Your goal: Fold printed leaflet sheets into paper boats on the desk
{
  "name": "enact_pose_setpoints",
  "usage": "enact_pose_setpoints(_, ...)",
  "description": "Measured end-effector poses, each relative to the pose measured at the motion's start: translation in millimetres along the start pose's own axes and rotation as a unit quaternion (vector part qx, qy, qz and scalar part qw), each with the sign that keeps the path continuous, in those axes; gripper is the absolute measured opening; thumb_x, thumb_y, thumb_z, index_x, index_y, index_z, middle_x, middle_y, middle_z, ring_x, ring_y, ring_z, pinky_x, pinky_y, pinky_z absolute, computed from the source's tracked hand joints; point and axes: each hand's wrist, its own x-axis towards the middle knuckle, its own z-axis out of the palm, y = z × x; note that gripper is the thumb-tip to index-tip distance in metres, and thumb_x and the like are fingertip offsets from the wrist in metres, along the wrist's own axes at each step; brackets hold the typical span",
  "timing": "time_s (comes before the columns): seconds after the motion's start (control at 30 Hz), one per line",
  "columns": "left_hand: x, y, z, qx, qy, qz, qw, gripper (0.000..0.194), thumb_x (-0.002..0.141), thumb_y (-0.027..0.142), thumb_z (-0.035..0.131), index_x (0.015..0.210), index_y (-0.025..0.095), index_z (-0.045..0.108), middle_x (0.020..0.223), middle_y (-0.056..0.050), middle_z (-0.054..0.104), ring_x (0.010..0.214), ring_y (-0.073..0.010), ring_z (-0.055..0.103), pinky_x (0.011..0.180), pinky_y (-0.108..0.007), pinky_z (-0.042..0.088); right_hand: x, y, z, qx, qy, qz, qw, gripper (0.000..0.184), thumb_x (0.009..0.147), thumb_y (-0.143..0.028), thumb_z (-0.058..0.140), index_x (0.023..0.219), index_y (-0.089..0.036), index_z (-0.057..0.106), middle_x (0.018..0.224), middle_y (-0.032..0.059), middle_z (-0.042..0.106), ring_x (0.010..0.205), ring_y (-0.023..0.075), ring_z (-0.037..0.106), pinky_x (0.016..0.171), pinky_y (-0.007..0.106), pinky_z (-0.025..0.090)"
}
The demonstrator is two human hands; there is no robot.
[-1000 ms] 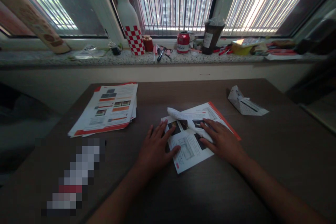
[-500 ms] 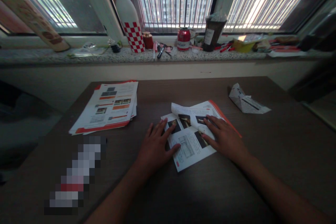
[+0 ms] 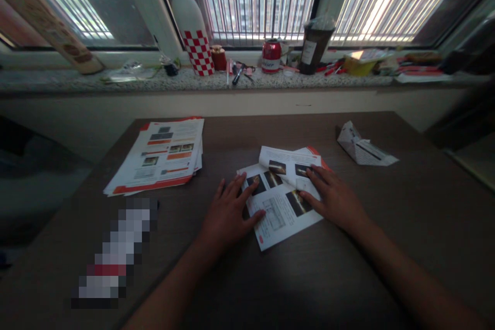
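Note:
A printed sheet of paper [image 3: 284,219] with dark photos and a line drawing lies at an angle in the middle of the table, its far part folded over in a flap [image 3: 288,157]. My left hand [image 3: 232,209] rests on the sheet's left edge, fingers spread. On the right side, my right hand [image 3: 334,193] lies over the flap with its fingers apart and the tips on the paper. An orange strip of the sheet shows beyond the right fingers. Part of the paper's right edge is hidden under that hand.
A stack of printed sheets [image 3: 160,157] lies at the far left of the table [image 3: 216,294]. A folded paper shape [image 3: 363,149] sits at the far right. A blurred-out item [image 3: 116,252] lies at the near left. Bottle [image 3: 197,36], red can [image 3: 271,56] and dark cup [image 3: 314,49] line the sill.
My right hand has shifted slightly right and nearer the edge. The folded flap has moved right and lies over more of the orange strip. My left hand has stayed put.

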Motion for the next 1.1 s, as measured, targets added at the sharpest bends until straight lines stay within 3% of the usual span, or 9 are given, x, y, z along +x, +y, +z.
enact_pose_setpoints(0.2,-2.0,-2.4,-5.6,0.005,-0.014,-0.003,1.000,0.073,0.094,0.061,0.065,0.159,0.034,0.046,0.172,-0.007,0.032,0.157,-0.0355,0.032,0.129,-0.064,0.019,1.1,1.1,-0.7,-0.003,-0.004,0.010,1.000,0.063,0.103,-0.062,0.048,0.152,-0.023,0.055,0.156,0.0162,0.055,0.141,0.0393,0.054,0.115,0.061,0.046)
enact_pose_setpoints(0.5,-5.2,-10.7,-12.3,0.014,-0.028,-0.004,0.999,0.074,0.093,0.061,0.067,0.158,0.032,0.047,0.172,-0.010,0.031,0.159,-0.0322,0.029,0.129,-0.062,0.018,4.9,13.4,-1.7,-0.018,-0.025,0.053,0.998,0.067,0.106,-0.063,0.039,0.149,-0.015,0.058,0.158,0.0201,0.052,0.141,0.0402,0.054,0.117,0.060,0.044)
enact_pose_setpoints(0.87,-12.9,-29.2,-22.2,0.007,-0.051,-0.003,0.999,0.076,0.091,0.058,0.072,0.158,0.034,0.047,0.173,-0.008,0.031,0.158,-0.0349,0.030,0.129,-0.063,0.019,5.6,19.4,-0.2,-0.052,-0.031,0.087,0.994,0.072,0.105,-0.066,0.036,0.149,-0.013,0.057,0.155,0.0233,0.053,0.140,0.0418,0.054,0.113,0.061,0.046)
enact_pose_setpoints(1.1,-16.4,-36.0,-27.5,0.023,-0.062,-0.004,0.998,0.072,0.092,0.056,0.069,0.157,0.032,0.049,0.172,-0.010,0.033,0.157,-0.0365,0.033,0.128,-0.065,0.019,4.8,22.5,0.8,-0.059,-0.009,0.099,0.993,0.073,0.102,-0.065,0.046,0.151,-0.011,0.054,0.157,0.0245,0.050,0.142,0.0445,0.051,0.116,0.065,0.042)
